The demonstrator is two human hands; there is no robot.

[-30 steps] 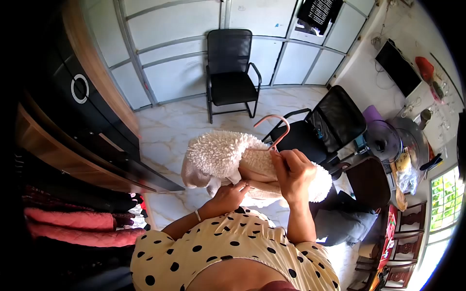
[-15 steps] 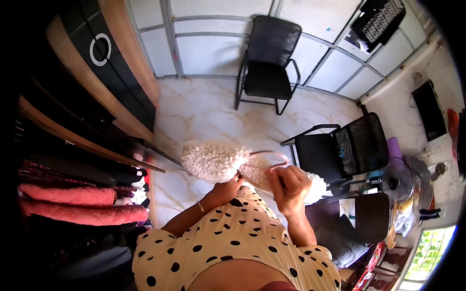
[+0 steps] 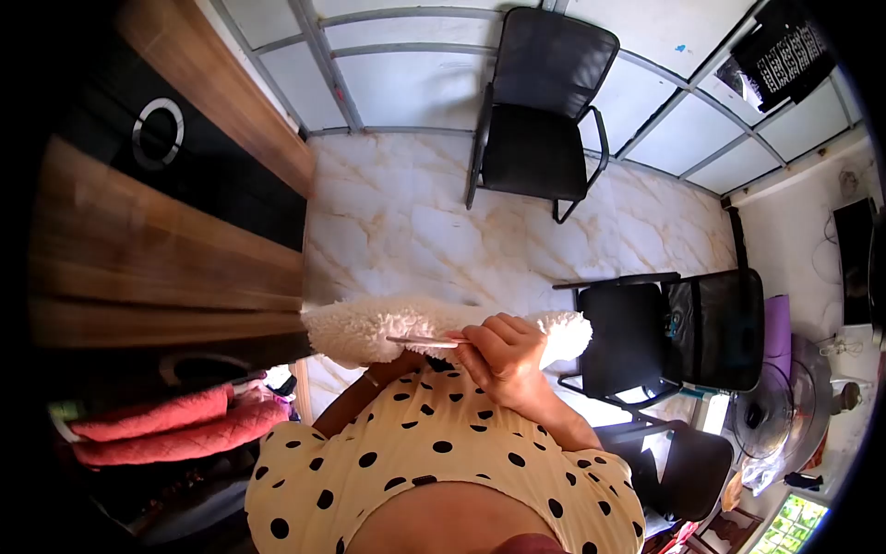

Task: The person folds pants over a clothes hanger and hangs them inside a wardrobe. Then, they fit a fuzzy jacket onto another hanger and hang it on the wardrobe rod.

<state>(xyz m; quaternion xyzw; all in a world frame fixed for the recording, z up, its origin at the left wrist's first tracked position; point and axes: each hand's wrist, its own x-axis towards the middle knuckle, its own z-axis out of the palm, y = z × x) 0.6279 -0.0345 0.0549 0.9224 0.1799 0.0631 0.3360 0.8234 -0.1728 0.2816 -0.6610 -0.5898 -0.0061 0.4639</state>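
Observation:
A fluffy white item (image 3: 360, 330) with a curly pile hangs across the front of my body; its exact kind is unclear. My right hand (image 3: 503, 355) lies over its middle, fingers closed on a thin pale-pink strap (image 3: 420, 342) that points left across the pile. A second part of the white pile (image 3: 565, 337) shows to the right of that hand. My left hand (image 3: 399, 366) is at the item's lower edge, holding it from below. Its fingers are mostly hidden behind the pile and the wrist wears a bangle.
On the left stands a wooden wardrobe (image 3: 166, 226) with dark panels and ring handles, red quilted clothing (image 3: 185, 429) below it. Black chairs (image 3: 535, 148) stand ahead and at the right. A fan (image 3: 766, 411) and a purple roll (image 3: 777, 337) are at far right.
My right hand has moved left and lower over the item, and the strap's raised loop now looks like a flat strip. The view has shifted; wardrobe wood covers more of the clothes.

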